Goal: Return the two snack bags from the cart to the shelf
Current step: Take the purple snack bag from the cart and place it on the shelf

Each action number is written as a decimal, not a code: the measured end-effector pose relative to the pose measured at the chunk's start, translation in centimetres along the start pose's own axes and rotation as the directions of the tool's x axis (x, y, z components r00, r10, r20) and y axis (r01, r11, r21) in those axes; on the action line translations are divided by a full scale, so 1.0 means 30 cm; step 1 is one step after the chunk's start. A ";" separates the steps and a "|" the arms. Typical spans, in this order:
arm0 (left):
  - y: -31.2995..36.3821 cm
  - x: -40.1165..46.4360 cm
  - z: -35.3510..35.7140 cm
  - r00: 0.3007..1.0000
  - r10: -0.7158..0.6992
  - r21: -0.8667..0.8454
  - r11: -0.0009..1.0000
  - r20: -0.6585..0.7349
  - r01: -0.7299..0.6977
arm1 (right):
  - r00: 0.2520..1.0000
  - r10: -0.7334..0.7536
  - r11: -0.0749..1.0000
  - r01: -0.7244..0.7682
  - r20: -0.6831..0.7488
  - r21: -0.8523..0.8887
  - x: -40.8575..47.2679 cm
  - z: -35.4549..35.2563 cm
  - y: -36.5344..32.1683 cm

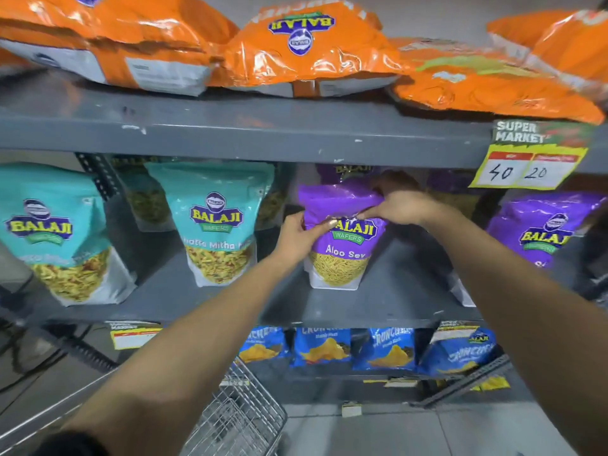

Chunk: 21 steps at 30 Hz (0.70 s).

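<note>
A purple Aloo Sev snack bag [342, 255] stands upright on the grey middle shelf [394, 301]. My left hand [301, 236] grips its left edge, thumb across the front. My right hand [399, 207] pinches the bag's top right corner. Another purple bag [352, 172] stands right behind it, mostly hidden. The wire cart [243, 419] is below my left forearm; only its corner shows and no bag is visible in it.
Teal Balaji bags [217, 225] stand to the left on the same shelf, another purple bag [543, 232] to the right. Orange bags [306, 51] lie on the shelf above, blue Crunchex bags [322, 347] below. A price tag [529, 159] hangs at right.
</note>
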<state>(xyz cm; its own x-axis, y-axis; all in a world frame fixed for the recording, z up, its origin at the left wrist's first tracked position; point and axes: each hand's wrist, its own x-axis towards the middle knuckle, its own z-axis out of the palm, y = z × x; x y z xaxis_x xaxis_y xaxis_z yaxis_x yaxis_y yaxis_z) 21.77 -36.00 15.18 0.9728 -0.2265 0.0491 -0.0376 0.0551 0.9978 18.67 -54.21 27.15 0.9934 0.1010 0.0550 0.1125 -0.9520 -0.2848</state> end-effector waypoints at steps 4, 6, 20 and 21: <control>-0.016 0.033 0.020 1.000 -0.015 -0.022 1.000 -0.009 0.014 | 0.996 -0.031 0.998 0.027 -0.085 -0.051 0.025 0.011 0.041; -0.013 0.040 0.018 1.000 -0.017 -0.048 0.999 0.010 0.017 | 0.986 -0.025 0.999 0.021 -0.164 -0.027 0.023 0.032 0.070; -0.256 -0.005 0.015 0.983 -0.124 0.178 0.979 0.133 0.099 | 0.964 0.243 0.530 -0.227 0.110 0.817 -0.118 0.521 0.276; -0.259 -0.008 0.036 0.983 -0.130 0.186 0.977 0.131 0.104 | 0.966 0.238 0.539 -0.219 0.102 0.814 -0.125 0.522 0.298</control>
<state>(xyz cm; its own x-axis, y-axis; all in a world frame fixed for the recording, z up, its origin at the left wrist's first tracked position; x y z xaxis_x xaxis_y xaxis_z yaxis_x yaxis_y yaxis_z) 21.58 -37.44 7.47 0.9309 -0.3574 -0.0756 0.0223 -0.1510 0.9883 16.32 -58.57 9.42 0.9887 -0.0992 -0.1125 -0.1375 -0.2995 -0.9441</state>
